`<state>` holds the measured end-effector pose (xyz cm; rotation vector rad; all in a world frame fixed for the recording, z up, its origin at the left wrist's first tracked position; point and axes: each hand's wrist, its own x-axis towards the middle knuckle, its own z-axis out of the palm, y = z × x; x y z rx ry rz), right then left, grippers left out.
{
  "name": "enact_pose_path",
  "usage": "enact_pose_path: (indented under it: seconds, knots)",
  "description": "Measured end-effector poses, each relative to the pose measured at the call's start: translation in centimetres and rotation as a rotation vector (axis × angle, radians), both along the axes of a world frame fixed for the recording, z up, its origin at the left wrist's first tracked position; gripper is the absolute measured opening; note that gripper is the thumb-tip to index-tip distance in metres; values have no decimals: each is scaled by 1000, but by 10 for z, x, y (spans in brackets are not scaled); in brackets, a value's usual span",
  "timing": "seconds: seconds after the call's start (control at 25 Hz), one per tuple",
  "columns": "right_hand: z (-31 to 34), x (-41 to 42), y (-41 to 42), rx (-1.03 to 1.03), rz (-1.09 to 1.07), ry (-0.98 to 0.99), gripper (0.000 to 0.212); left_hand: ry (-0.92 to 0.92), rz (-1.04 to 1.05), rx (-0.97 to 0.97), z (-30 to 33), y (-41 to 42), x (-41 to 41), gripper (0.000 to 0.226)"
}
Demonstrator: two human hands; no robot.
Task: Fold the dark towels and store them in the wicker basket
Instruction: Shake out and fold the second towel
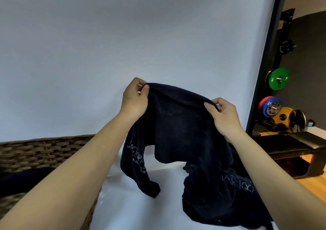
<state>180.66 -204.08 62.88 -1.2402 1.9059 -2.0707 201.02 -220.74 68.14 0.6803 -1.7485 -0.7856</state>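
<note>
White backdrop wall (pixel 123 35) fills most of the view; white worktop (pixel 134 208) runs below it.

Wicker basket (pixel 44 150) sits at the left edge of the worktop, behind the left forearm. A dark shape (pixel 23 178) lies inside it, likely one towel already stored; how well it is folded can't be made out.

Dark towel (pixel 178 123) is held up in the air over the worktop, unfolded. Its top edge is stretched between the two hands and the middle sags. The left tail hangs down to the worktop and shows pale printed lettering.

A further dark heap (pixel 220 191) with the same print lies on the worktop at the right, under the raised cloth. Can't tell whether it is the same towel's tail or a second towel.

Left hand (pixel 135 99): grip pinching the towel's upper left corner, thumb over the hem.
Right hand (pixel 223 115): grip pinching the upper right edge, fingers curled behind the cloth.

Status, as a judgement: early to mid task. Possibly one towel stored. The held towel has no fold in it yet, so it needs squaring, folding, then moving left into the basket. The heap at right is left after that, if it is separate.

Off to the right, beyond the backdrop: weight plates (pixel 278 79) and a black bench (pixel 299 141).
</note>
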Motion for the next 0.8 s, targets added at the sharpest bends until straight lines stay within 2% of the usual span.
enact_pose_path:
  seconds: [0.12, 0.28, 0.44, 0.52, 0.6, 0.68, 0.76, 0.8]
  knots:
    - [-6, 17, -8, 41, 11, -23, 20, -105, -16, 98, -14, -6, 19, 14]
    - [-14, 33, -18, 75, 15, -69, 24, -397, -34, 211, -37, -6, 39, 29]
    - [-30, 35, -25, 142, 44, -144, 27, -469, -185, 341, -55, -9, 52, 32]
    - [-37, 34, -24, 185, 63, -163, 27, -482, -207, 315, -60, -12, 60, 26]
    - [-40, 33, -22, 201, 62, -160, 26, -540, -165, 179, -63, -15, 65, 21]
    - [-39, 33, -20, 189, 54, -140, 25, -666, -187, 130, -61, -18, 68, 16]
    - [-34, 32, -17, 163, 42, -107, 24, -851, -235, 157, -56, -18, 71, 12]
    - [-31, 30, -15, 148, 32, -91, 24, -887, -260, 175, -53, -17, 72, 12]
